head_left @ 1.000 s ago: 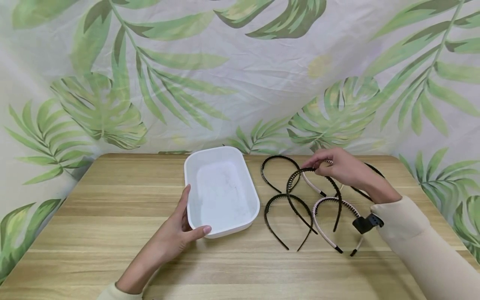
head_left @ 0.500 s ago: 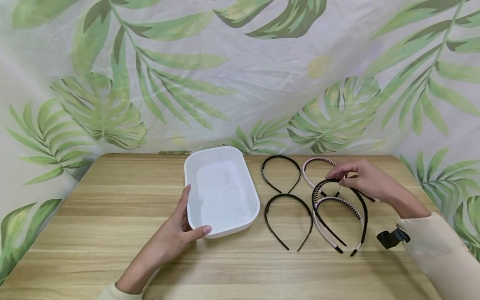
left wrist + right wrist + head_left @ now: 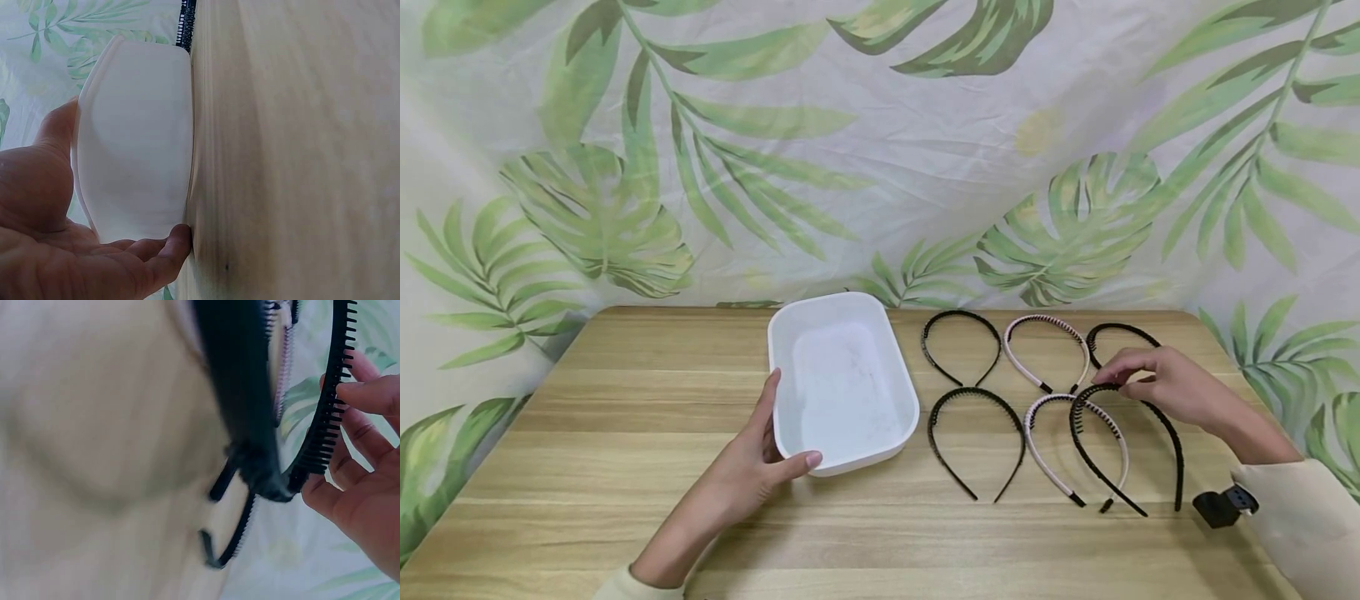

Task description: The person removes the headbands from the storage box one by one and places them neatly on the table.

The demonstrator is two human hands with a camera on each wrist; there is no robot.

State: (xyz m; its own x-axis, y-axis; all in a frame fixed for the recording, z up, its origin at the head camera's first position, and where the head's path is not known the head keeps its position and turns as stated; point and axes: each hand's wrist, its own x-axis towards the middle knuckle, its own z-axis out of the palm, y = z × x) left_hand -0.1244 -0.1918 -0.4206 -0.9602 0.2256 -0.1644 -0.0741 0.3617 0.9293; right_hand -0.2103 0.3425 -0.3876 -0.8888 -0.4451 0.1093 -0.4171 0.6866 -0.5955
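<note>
My left hand (image 3: 737, 475) grips the near left corner of a white plastic tub (image 3: 850, 392), thumb over the rim and fingers against its outer side. The tub's outer wall (image 3: 137, 144) fills much of the left wrist view. My right hand (image 3: 1172, 387) pinches the top of a black toothed headband (image 3: 1177, 462), its legs hanging toward me above the table. In the right wrist view the thumb and fingers hold the band by its comb teeth (image 3: 322, 440). Behind it, partly overlapped, lies a pink headband (image 3: 1032, 446) with black tips.
Several more headbands lie in two rows right of the tub: a black one (image 3: 934, 442) in front, then a black one (image 3: 962, 313), a pink one (image 3: 1009, 350) and a black one (image 3: 1123, 327) behind. A leaf-patterned cloth (image 3: 880, 167) hangs at the table's (image 3: 625, 433) back edge.
The right hand has carried the black headband rightward and slightly toward me, away from above the left headbands. The left hand and the tub have stayed in place.
</note>
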